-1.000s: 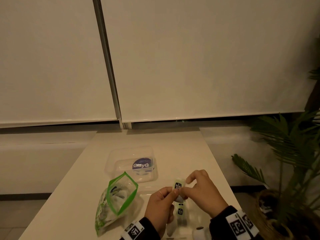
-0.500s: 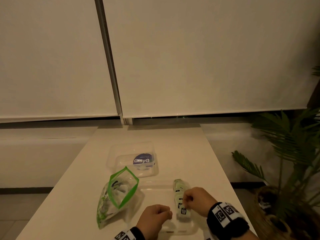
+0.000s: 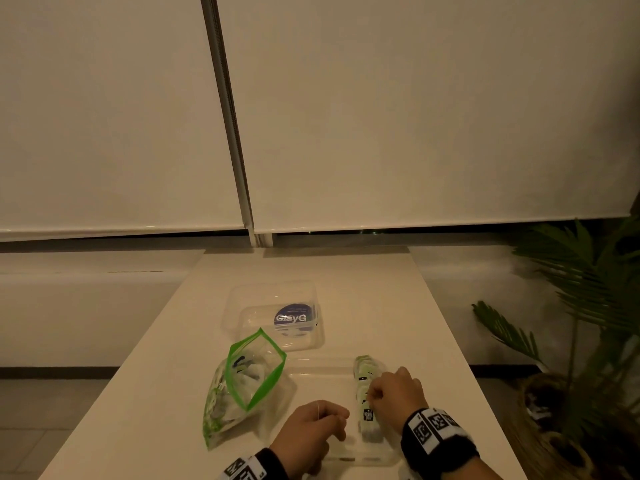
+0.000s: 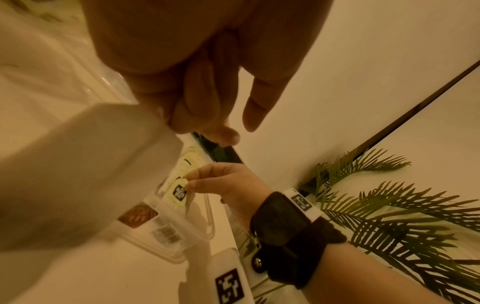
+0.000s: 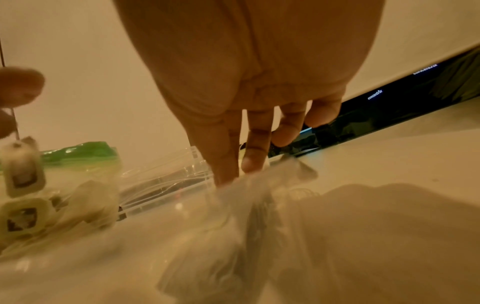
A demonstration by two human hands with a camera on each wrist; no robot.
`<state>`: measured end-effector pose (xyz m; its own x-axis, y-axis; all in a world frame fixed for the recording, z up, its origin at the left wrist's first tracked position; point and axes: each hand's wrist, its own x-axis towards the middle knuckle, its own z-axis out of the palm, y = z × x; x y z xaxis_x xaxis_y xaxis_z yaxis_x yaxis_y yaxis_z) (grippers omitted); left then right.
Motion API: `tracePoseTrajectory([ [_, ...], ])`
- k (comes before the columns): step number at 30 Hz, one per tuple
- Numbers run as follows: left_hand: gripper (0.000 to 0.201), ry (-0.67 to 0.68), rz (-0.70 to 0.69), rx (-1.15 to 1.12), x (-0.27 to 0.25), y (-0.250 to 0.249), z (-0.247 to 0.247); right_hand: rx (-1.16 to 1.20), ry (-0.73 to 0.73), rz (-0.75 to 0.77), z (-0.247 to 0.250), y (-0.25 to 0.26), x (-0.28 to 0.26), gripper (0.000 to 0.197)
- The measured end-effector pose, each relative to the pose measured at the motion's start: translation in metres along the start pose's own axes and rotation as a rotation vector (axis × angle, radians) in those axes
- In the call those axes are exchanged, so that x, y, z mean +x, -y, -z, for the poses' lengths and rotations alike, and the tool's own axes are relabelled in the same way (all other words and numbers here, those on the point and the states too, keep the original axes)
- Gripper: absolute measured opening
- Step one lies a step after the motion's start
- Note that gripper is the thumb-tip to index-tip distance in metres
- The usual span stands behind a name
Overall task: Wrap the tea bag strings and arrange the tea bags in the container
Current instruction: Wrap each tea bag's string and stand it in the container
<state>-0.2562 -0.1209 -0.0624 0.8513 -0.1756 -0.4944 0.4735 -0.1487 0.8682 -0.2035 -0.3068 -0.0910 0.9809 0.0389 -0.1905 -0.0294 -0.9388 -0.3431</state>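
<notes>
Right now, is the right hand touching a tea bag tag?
Touching. The left wrist view shows the right hand pinching the edge of the tea bag tag between thumb and forefinger tips, no gap.

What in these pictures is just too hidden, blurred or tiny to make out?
- Head view: the print on the tea bag tags is too small to read.
- Head view: how many tea bags remain in the green-rimmed pouch is unclear; dim light and crumpled plastic hide them.
- Left wrist view: what the left hand grips is unclear; a blurred white shape blocks it.
- Right wrist view: the right hand fingertips are lost behind blurred tea bags.
</notes>
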Motion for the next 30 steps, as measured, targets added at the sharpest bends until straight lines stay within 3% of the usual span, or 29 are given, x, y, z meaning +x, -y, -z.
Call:
tracePoseTrajectory([
  [3,0.016,0.03,-0.004,-0.009,-0.005,-0.006,-0.001,0.044,-0.002,-0.045,-0.001,-0.003,0.003,0.02],
  [5,0.019,0.046,-0.033,-0.077,-0.01,-0.015,-0.003,0.121,-0.086,-0.027,0.005,-0.007,0.006,0.018],
  [8,0.028,0.114,-0.084,-0.322,-0.017,-0.038,-0.005,0.685,-0.141,0.078,0.028,-0.007,0.0,0.027],
  [10,0.033,0.217,-0.129,-0.509,-0.02,-0.057,-0.006,0.965,0.073,0.187,0.044,0.006,-0.017,0.026],
  [12,0.034,0.271,-0.186,-0.624,-0.019,-0.076,-0.007,1.037,0.296,0.301,0.049,0.017,-0.031,0.037],
  [15,0.034,0.266,-0.243,-0.654,-0.015,-0.095,-0.007,1.075,0.424,0.437,0.05,0.031,-0.046,0.031],
  [20,0.036,0.209,-0.261,-0.574,-0.012,-0.105,-0.002,1.12,0.269,0.436,0.055,0.042,-0.058,0.027],
  [23,0.037,0.171,-0.294,-0.567,-0.013,-0.105,0.0,1.06,0.303,0.453,0.058,0.047,-0.061,0.036],
  [27,0.038,0.117,-0.346,-0.569,-0.014,-0.1,-0.001,0.879,0.125,0.402,0.05,0.062,-0.062,0.014],
  [30,0.04,0.08,-0.383,-0.529,-0.013,-0.097,0.001,0.83,0.068,0.407,0.044,0.069,-0.061,0.026],
])
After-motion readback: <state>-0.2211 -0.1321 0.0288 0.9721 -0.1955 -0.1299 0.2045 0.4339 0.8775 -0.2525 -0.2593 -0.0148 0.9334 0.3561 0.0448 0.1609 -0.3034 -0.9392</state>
